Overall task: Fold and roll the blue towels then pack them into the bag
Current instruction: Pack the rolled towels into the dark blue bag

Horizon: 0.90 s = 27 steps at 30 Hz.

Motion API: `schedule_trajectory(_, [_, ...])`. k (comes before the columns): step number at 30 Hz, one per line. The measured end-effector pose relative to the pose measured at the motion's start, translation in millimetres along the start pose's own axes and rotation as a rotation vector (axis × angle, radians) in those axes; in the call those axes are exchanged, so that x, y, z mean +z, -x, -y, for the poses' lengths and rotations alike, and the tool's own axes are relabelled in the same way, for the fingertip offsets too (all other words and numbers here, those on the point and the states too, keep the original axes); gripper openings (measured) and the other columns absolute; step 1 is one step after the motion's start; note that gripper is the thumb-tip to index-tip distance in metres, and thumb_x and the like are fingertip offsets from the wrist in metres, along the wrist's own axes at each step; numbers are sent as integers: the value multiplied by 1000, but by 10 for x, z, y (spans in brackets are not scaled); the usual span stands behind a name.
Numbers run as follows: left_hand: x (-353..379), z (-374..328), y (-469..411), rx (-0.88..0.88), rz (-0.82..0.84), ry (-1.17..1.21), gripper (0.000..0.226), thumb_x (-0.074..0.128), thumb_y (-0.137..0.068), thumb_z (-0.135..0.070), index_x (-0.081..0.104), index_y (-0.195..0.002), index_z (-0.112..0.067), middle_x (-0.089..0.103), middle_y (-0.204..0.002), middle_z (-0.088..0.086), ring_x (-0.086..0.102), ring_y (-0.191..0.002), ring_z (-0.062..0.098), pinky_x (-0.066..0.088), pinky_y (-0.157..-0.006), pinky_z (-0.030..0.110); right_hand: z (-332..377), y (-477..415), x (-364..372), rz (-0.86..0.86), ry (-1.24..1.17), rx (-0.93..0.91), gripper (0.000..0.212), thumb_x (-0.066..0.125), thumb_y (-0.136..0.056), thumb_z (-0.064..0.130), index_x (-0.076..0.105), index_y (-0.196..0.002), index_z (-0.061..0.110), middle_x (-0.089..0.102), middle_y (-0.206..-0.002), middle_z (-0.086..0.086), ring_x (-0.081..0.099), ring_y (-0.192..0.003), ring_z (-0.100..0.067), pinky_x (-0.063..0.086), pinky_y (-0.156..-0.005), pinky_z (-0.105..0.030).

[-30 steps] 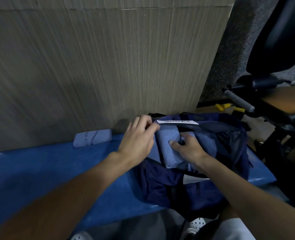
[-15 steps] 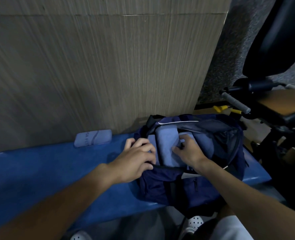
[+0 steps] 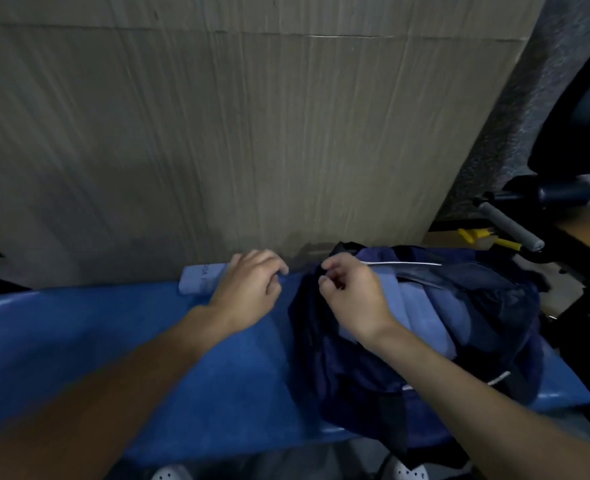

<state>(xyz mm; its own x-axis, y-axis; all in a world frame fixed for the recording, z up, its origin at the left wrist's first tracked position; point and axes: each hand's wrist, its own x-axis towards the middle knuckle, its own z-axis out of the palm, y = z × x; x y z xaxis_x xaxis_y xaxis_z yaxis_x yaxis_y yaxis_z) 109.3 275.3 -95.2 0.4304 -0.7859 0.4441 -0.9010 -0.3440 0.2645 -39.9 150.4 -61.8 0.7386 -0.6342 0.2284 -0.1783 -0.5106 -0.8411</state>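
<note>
Left hand (image 3: 248, 289) and right hand (image 3: 352, 299) bare, forearms likewise bare to the frame edge. White perforated shoes (image 3: 169, 474) noted on feet, partly visible.

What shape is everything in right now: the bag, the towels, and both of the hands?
bag: open, lying on the blue bench.
towels in the bag: rolled, packed side by side.
loose towel: rolled, on the bench, not yet packed.
left hand: fingers curled over the loose towel.
right hand: fingers curled, seemingly pinching the bag's rim.
</note>
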Motion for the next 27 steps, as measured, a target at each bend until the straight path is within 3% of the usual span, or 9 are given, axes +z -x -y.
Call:
schedule_trajectory(6, [75, 981, -94, -335, 183, -114, 29, 54, -88, -18, 66, -114, -18, 62, -120, 1, 59, -110, 26, 44, -92, 39, 125, -294, 832, 187, -194, 171, 18, 57, -88, 3, 59, -91, 20, 58, -74, 8, 52, -65, -5, 42, -63, -18])
schedule_trajectory(11, [225, 1433, -103, -434, 340, -76, 34, 50, -97, -27, 59, -129, -18, 58, -133, 4, 56, -118, 29, 42, -98, 37, -97, -361, 1285, 238, -232, 352, 18, 55, -88, 6, 56, -88, 24, 61, -88, 3, 57, -78, -14, 47, -70, -27])
schedule_trajectory(15, [338, 1465, -123, -407, 512, -373, 51, 51, -95, -41, 41, -142, -25, 46, -140, 3, 44, -126, 26, 28, -102, 42, -200, -378, 1411, 291, -218, 400, 19, 54, -88, 8, 53, -87, 27, 62, -91, -2, 56, -75, -14, 46, -67, -28])
schedule_trajectory(19, [368, 1456, -149, -394, 560, -484, 58, 65, -77, -58, 52, -119, -21, 44, -123, 5, 38, -116, 27, 26, -96, 43, -204, -390, 1432, 331, -201, 427, 16, 52, -89, 11, 56, -98, 25, 65, -96, -6, 58, -76, -14, 46, -65, -26])
schedule_trajectory(23, [326, 1444, -77, -491, 544, -137, 63, 76, -66, -52, 37, -103, -19, 53, -100, 0, 54, -100, 24, 36, -82, 38, -136, -356, 1374, 350, -206, 429, 18, 50, -90, 10, 55, -96, 26, 64, -97, -5, 59, -80, -15, 48, -70, -27])
schedule_trajectory(27, [127, 1214, 39, -695, 387, 457, 50, 86, -62, -36, 59, -93, -8, 66, -82, 1, 66, -83, 20, 51, -67, 36, 24, -295, 1209, 308, -285, 401, 16, 57, -90, 9, 53, -88, 25, 61, -89, -1, 54, -74, -13, 47, -70, -27])
